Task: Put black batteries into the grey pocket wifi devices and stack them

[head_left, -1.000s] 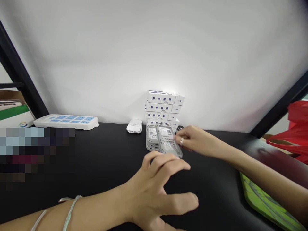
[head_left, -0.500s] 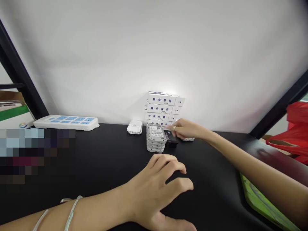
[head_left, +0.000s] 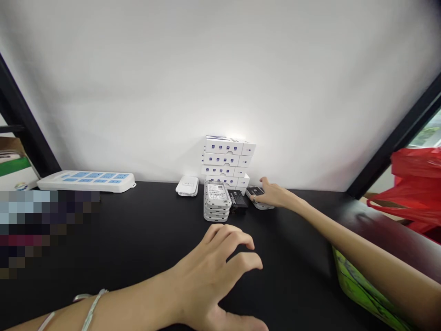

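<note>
My left hand [head_left: 213,276] hangs over the front of the black table with its fingers curved and apart, holding nothing. At the back, my right hand [head_left: 272,193] reaches over a white device casing [head_left: 264,206] that has a black battery in it. Its fingers are spread at the casing; whether they touch it is unclear. Left of it several black batteries [head_left: 237,200] lie stacked. Beside them stands a stack of open white device casings [head_left: 217,202] with printed labels. A small pile of white covers [head_left: 187,186] lies further left.
White boxes [head_left: 222,158] are stacked against the wall behind the casings. A white power strip [head_left: 87,181] lies at the back left. To the right are a green patterned item [head_left: 361,285] and a red plastic bag [head_left: 409,179]. Black frame posts stand at both sides.
My right hand has moved right, from the black batteries to the casing with the battery in it. My left hand keeps its pose. The view has shifted slightly.
</note>
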Available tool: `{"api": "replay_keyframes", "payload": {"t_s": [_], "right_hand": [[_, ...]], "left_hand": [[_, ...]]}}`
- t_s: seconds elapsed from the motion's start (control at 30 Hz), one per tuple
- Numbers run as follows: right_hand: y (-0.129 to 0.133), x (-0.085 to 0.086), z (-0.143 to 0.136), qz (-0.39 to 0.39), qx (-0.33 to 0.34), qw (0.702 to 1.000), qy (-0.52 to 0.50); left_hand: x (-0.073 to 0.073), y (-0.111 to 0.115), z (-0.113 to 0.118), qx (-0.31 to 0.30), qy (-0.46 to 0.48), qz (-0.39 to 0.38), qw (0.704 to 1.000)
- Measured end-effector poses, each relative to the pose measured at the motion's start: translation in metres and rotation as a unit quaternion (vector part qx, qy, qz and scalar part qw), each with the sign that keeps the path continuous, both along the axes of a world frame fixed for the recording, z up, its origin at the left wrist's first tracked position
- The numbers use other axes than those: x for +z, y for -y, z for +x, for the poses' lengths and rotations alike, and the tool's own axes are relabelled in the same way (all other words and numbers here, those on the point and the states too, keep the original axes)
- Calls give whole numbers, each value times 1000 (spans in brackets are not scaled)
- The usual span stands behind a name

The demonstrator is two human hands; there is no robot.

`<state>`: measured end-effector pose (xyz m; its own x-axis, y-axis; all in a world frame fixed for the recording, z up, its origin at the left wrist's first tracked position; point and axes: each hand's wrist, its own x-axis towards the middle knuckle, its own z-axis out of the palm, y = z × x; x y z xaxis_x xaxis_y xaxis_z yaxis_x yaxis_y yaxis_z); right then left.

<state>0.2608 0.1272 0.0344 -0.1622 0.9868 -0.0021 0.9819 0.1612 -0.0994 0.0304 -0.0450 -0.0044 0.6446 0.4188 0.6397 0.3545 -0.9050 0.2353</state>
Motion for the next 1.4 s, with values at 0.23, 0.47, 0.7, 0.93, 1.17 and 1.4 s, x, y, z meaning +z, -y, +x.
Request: {"api": "replay_keyframes", "payload": {"t_s": [0.23, 0.47, 0.7, 0.93, 1.17, 1.4], "right_hand": [[69, 10, 17, 25, 4, 998, 58], [164, 13, -18, -16, 99, 995, -18], [168, 7, -59, -28, 188, 980, -49], [135, -7, -41, 1, 241, 962, -131], [137, -16, -40, -7, 211, 954, -210], [136, -12, -41, -55, 181, 955, -228]], "left_hand": [[1, -1, 0, 1, 0, 0, 1000], [-1, 3, 4, 54, 20, -132, 990], [3, 9, 6, 108, 14, -254, 961], [6, 1, -1, 87, 11, -351, 932], [14, 4, 0, 129, -8, -391, 911], [6, 4, 2, 159, 14, -391, 906]]}}
